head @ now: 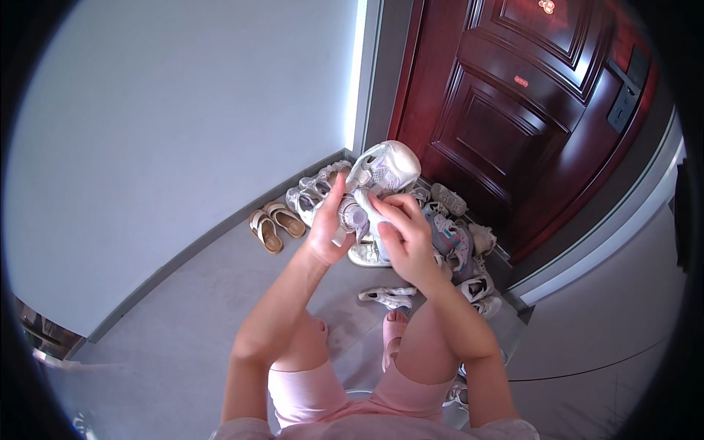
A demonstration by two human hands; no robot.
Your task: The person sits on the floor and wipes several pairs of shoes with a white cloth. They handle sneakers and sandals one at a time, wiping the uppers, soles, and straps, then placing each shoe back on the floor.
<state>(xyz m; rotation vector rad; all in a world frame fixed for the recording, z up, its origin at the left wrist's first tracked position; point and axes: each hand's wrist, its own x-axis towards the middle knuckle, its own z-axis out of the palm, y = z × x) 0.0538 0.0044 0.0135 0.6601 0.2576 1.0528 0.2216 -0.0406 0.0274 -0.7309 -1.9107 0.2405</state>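
A white sneaker [388,165] with mesh panels is held up before me, its rounded toe pointing away. My left hand [329,228] grips it from the left, thumb raised along the side. Between my hands, a round translucent piece [357,216] faces me; whether it is a bottle cap or part of the shoe I cannot tell. My right hand [406,231] pinches a white soft piece [367,203] against the shoe with bent fingers. This may be a cloth or a shoe part. My hands hide much of the sneaker's near end.
White-strapped sandals [278,220] and pale shoes [302,201] line the wall at left. A heap of sneakers [456,242] lies by the dark red door [495,121]. A pair of white shoes [388,296] rests before my pink slippers [393,335].
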